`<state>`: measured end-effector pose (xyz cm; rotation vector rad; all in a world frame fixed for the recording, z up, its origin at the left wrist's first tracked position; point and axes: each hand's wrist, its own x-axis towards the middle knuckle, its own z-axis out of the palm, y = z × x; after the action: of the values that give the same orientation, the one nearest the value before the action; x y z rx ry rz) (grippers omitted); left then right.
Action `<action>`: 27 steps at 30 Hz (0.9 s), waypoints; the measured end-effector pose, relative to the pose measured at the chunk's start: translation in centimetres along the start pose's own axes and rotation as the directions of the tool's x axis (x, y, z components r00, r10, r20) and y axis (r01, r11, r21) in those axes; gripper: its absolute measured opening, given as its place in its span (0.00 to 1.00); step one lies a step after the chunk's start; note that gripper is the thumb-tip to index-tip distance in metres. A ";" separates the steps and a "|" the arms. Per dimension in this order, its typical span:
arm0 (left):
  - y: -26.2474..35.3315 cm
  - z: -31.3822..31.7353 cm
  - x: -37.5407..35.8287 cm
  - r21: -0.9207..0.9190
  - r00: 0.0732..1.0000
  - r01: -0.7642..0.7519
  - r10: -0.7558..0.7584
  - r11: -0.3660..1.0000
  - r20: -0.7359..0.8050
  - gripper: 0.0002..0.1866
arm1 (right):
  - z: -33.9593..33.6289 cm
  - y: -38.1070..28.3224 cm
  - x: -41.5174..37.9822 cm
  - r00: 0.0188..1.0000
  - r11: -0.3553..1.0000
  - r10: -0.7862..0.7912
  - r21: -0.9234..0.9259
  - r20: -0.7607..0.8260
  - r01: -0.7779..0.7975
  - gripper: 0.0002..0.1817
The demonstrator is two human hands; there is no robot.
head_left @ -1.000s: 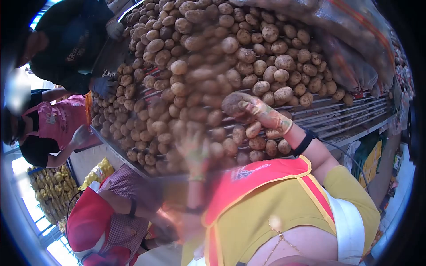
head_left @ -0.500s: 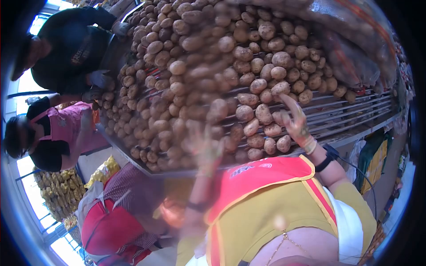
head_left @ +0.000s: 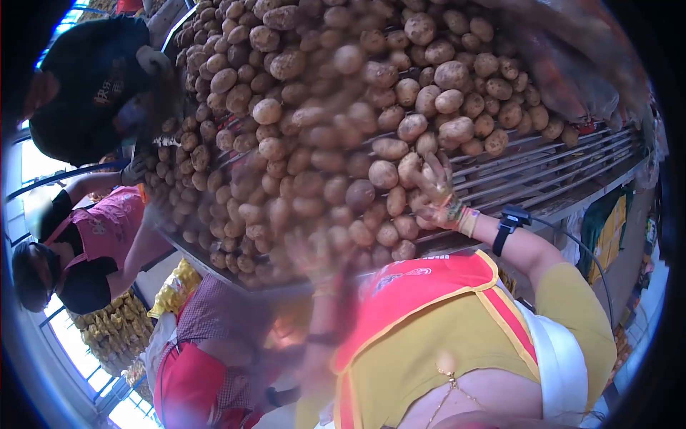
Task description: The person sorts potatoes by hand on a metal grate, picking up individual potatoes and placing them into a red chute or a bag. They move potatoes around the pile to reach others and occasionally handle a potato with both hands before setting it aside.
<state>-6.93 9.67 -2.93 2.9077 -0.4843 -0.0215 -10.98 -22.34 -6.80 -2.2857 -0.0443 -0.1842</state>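
Observation:
A heap of brown, soil-marked potatoes (head_left: 450, 75) covers much of a sorting table made of parallel metal bars (head_left: 550, 171). My right hand (head_left: 441, 196) is in a soiled, patterned glove and reaches in from the right. Its fingers are apart and rest against potatoes (head_left: 409, 170) at the near side of the heap, with none enclosed. My left hand (head_left: 314, 257) is over the potatoes close to the near edge. A smear on the picture blurs its fingers, so any hold is hidden.
Filled mesh sacks (head_left: 572, 64) lie at the far right of the table. Two people (head_left: 93, 86) (head_left: 93, 243) stand along the left side, and another person in red (head_left: 189, 379) is close on my left. Yellow bags (head_left: 175, 286) are stacked beyond. A cable (head_left: 572, 243) runs from my right wrist device.
My right hand has moved left and nearer to me, off one potato and onto others. My left hand has shifted slightly left and nearer the edge. The whole view has tilted a little.

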 end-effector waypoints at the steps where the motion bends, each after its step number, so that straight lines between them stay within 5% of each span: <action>1: -0.3 0.0 0.2 -0.026 1.000 0.009 -0.009 1.000 -0.002 0.46 | 0.5 -1.2 1.2 0.998 0.993 -0.044 -0.111 -0.041 0.040 0.44; 2: -1.3 0.4 0.2 -0.010 1.000 -0.010 0.010 1.000 0.004 0.46 | 1.0 -2.1 2.1 0.993 0.972 -0.092 -0.222 -0.076 0.073 0.41; 6: -6.3 0.7 1.9 0.132 0.995 -0.097 0.100 0.987 -0.016 0.44 | 3.6 -3.0 5.9 0.952 0.961 -0.275 -0.032 -0.134 0.273 0.39; 7: -7.3 0.3 3.0 0.131 0.995 -0.091 0.096 0.987 -0.034 0.43 | 4.2 -4.8 6.5 0.964 0.955 -0.240 -0.204 -0.114 0.214 0.39; 9: -9.5 -0.9 5.0 0.076 0.996 -0.056 0.061 0.996 -0.067 0.41 | 9.5 -4.9 7.4 0.943 0.989 -0.145 -0.034 -0.299 0.142 0.36; 10: -10.9 -1.4 6.0 0.023 0.996 -0.024 0.026 0.999 -0.080 0.40 | 9.6 -6.2 9.1 0.947 0.990 -0.140 -0.043 -0.289 0.133 0.37; 12: -15.9 -0.7 7.6 0.253 0.989 0.134 -0.145 0.958 0.022 0.35 | 11.2 -8.3 12.3 0.953 0.988 -0.134 -0.116 -0.272 0.106 0.37; 14: -15.8 -3.9 10.1 0.000 0.864 0.489 -0.485 0.872 0.136 0.32 | 13.9 -8.9 14.8 0.985 0.995 -0.091 -0.051 -0.145 0.084 0.34; 16: -12.9 -5.5 10.8 -0.137 0.849 0.528 -0.527 0.838 0.044 0.32 | 14.9 -8.3 15.8 0.988 0.987 -0.153 0.054 0.007 0.153 0.29; 18: -7.9 -5.9 9.8 -0.115 0.912 0.245 -0.269 0.963 -0.309 0.35 | 12.8 -7.2 15.7 0.962 0.957 -0.272 0.103 0.006 0.270 0.22; 19: -4.0 -6.1 8.6 -0.118 0.939 0.154 -0.182 0.981 -0.293 0.36 | 11.0 -6.5 15.5 0.952 0.936 -0.307 0.176 -0.015 0.305 0.19; 20: -1.5 -5.3 6.6 0.006 0.972 0.035 -0.032 0.999 -0.233 0.36 | 8.7 -6.3 14.3 0.953 0.888 -0.294 0.347 -0.075 0.301 0.17; 23: 4.3 -3.1 0.7 0.202 0.948 -0.313 0.292 0.928 0.127 0.35 | -2.5 -4.4 6.6 0.949 0.940 -0.183 0.236 -0.255 0.245 0.17; 24: 6.3 -3.2 -0.4 0.089 0.913 -0.336 0.301 0.938 0.276 0.36 | -6.6 -2.4 3.7 0.914 0.958 -0.168 0.156 -0.370 0.239 0.18; 26: 6.2 0.4 -4.1 0.051 0.936 -0.286 0.268 0.957 0.229 0.36 | -13.0 4.2 -2.6 0.765 0.989 0.024 -0.094 -0.643 -0.110 0.19; 27: 5.9 1.2 -4.4 0.033 0.943 -0.257 0.243 0.966 0.229 0.37 | -17.5 6.7 -5.4 0.678 0.881 0.075 -0.270 -0.731 -0.388 0.20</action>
<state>-13.01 5.37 -3.00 2.8933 -0.9047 -0.3054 -17.81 -39.76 -1.17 -2.4378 0.7660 -1.0089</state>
